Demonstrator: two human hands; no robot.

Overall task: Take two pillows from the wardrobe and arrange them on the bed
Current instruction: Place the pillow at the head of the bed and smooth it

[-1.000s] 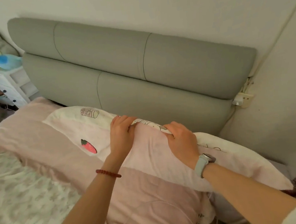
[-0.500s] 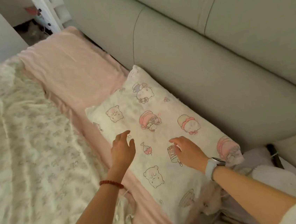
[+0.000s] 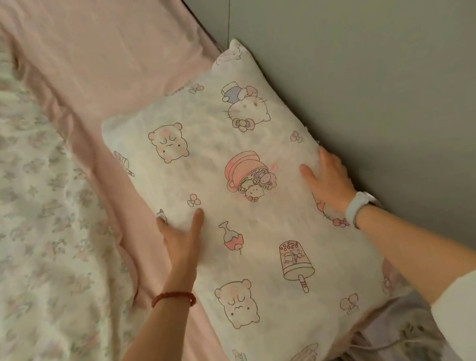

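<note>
A white pillow [image 3: 233, 198] printed with pink cartoon bears, cats and drinks lies flat on the pink bed sheet [image 3: 105, 47], its long side against the grey headboard [image 3: 381, 77]. My left hand [image 3: 182, 236] presses on the pillow's near left edge, thumb on top and fingers curled around the edge. My right hand [image 3: 326, 181] grips the pillow's far edge beside the headboard, fingers tucked behind it. I see only this one pillow.
A pale floral blanket [image 3: 16, 233] covers the left part of the bed. Bunched lilac fabric and a white cable [image 3: 394, 337] lie at the pillow's lower right end, by the bed's corner.
The pillow has gone from standing on edge against the headboard to lying flat, printed side up. My hands have spread to its two long edges, and my view has dropped closer.
</note>
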